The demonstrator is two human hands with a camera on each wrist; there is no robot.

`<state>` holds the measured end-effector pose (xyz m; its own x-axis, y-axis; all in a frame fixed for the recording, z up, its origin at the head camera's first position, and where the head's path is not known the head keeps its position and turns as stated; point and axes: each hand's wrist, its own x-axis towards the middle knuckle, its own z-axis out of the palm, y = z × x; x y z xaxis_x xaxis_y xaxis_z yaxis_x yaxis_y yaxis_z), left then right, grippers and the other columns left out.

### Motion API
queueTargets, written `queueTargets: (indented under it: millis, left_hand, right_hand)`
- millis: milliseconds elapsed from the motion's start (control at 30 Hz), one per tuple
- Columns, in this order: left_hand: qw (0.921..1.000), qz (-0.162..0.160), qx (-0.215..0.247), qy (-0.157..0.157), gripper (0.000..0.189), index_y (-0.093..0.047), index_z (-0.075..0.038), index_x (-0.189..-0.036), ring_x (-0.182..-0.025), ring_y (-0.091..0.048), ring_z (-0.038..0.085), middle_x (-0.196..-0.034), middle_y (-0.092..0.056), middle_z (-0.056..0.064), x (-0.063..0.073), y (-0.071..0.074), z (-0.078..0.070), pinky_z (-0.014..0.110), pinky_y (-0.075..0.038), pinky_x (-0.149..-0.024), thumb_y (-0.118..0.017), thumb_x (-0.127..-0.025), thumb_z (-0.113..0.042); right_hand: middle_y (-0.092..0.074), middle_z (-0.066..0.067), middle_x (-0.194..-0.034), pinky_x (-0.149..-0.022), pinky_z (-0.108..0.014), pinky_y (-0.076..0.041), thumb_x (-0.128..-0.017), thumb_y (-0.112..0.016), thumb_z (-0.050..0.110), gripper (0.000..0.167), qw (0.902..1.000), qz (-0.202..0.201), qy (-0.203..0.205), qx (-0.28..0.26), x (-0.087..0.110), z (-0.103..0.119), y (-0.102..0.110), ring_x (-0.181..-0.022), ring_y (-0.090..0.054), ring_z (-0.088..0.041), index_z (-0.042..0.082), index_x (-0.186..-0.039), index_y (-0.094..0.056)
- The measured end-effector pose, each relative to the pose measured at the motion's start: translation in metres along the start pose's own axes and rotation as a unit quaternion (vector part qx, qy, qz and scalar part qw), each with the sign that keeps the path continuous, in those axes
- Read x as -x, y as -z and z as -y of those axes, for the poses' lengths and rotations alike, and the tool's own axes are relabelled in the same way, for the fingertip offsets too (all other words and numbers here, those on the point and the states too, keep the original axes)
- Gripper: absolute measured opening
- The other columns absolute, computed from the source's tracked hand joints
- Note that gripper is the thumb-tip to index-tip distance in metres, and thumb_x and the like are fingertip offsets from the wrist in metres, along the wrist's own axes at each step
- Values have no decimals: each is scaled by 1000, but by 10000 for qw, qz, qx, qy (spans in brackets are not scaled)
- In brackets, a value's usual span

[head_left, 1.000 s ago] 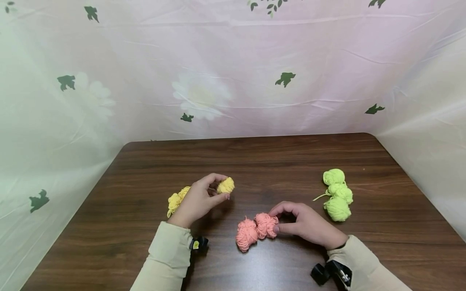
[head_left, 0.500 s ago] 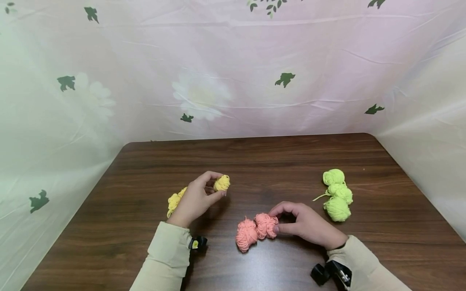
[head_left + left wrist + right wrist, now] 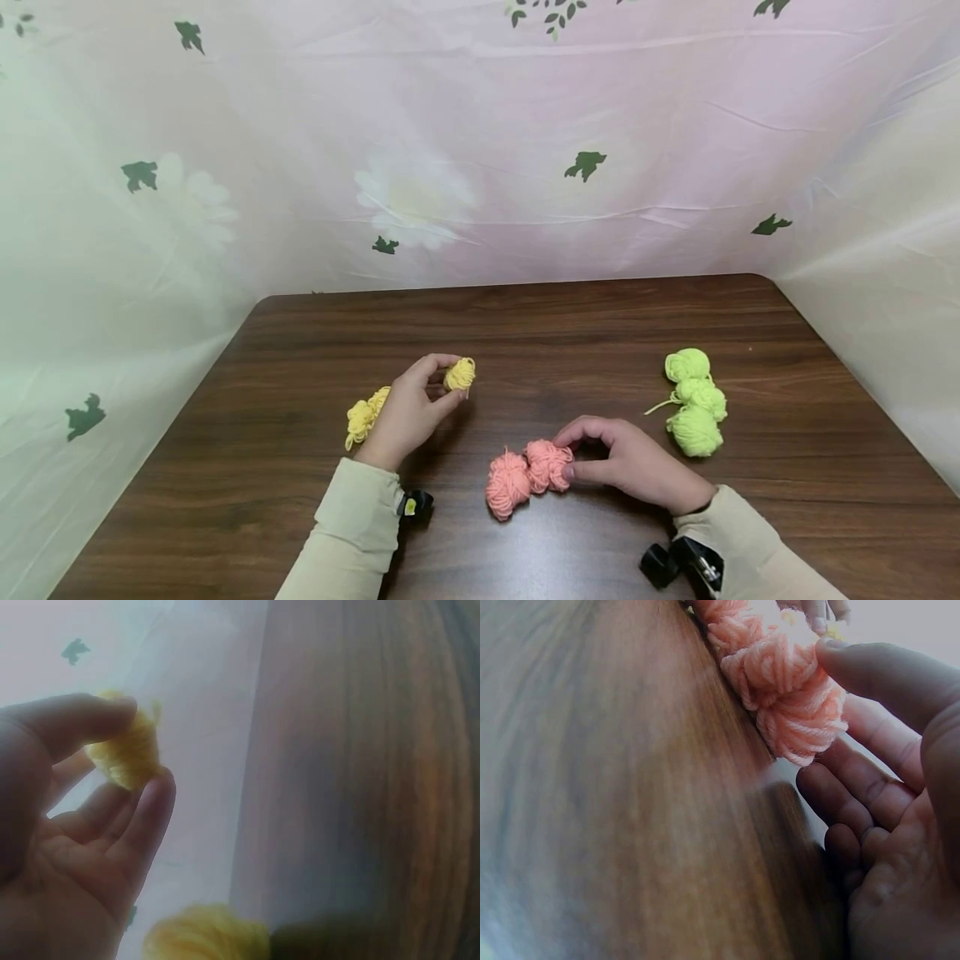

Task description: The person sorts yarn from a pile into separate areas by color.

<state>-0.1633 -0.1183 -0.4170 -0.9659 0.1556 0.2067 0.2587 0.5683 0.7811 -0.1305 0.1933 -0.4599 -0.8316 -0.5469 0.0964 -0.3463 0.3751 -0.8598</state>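
My left hand (image 3: pixel 407 412) pinches a small yellow yarn ball (image 3: pixel 460 374) between thumb and fingers, raised over the table. In the left wrist view the same yellow yarn ball (image 3: pixel 129 750) shows between the fingertips. Partly hidden behind that hand, more yellow yarn balls (image 3: pixel 363 418) lie on the table. My right hand (image 3: pixel 633 460) holds the right end of a pair of coral-pink yarn balls (image 3: pixel 547 465), thumb on one side and fingers on the other. These pink yarn balls (image 3: pixel 780 675) rest on the tabletop in the right wrist view.
Several lime-green yarn balls (image 3: pixel 696 404) stand in a row at the right, with a loose strand pointing left. The dark wooden table (image 3: pixel 525 333) ends at a pale floral cloth (image 3: pixel 487 167) behind and at the sides.
My left hand has shifted slightly left with the yellow yarn ball, which has turned a little. The right hand and the pink yarn balls stay in place.
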Motion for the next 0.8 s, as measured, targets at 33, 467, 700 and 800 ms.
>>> queueTargets:
  millis: [33, 467, 700, 800]
  left_hand:
    - [10000, -25, -33, -18, 39, -64, -11, -126, -105, -64, 19, -120, -64, 3, 0, 0, 0, 36, -54, -88, -76, -89, -6]
    - [9983, -240, -466, 246, 41, -64, -12, -126, -100, -65, 21, -115, -65, 3, 0, 15, 4, 40, -55, -86, -79, -88, -14]
    - [9962, -256, -769, 315, 43, -64, -13, -127, -98, -67, 22, -113, -66, 2, -1, 18, 9, 41, -55, -83, -80, -87, -16]
    - [9944, -300, -949, 365, 44, -64, -15, -127, -97, -68, 21, -111, -67, 1, -1, 20, 12, 39, -55, -79, -81, -87, -18]
  right_hand:
    - [-70, 11, -110, -88, -28, -50, -87, -80, 30, 25, 10000, 1, 6, -6, 0, 0, 0, -103, -64, -11, 28, -109, -71]
    - [-70, 10, -110, -87, -27, -50, -87, -79, 32, 24, 10000, 28, -23, -39, 0, -2, -1, -101, -64, -11, 28, -110, -71]
    - [-70, 10, -110, -87, -27, -50, -87, -79, 31, 24, 10000, 21, -32, -57, 1, -2, -1, -101, -64, -11, 28, -110, -71]
    - [-70, 10, -109, -86, -27, -50, -87, -80, 30, 24, 10000, 18, -19, -54, 0, -1, -1, -101, -64, -11, 28, -109, -71]
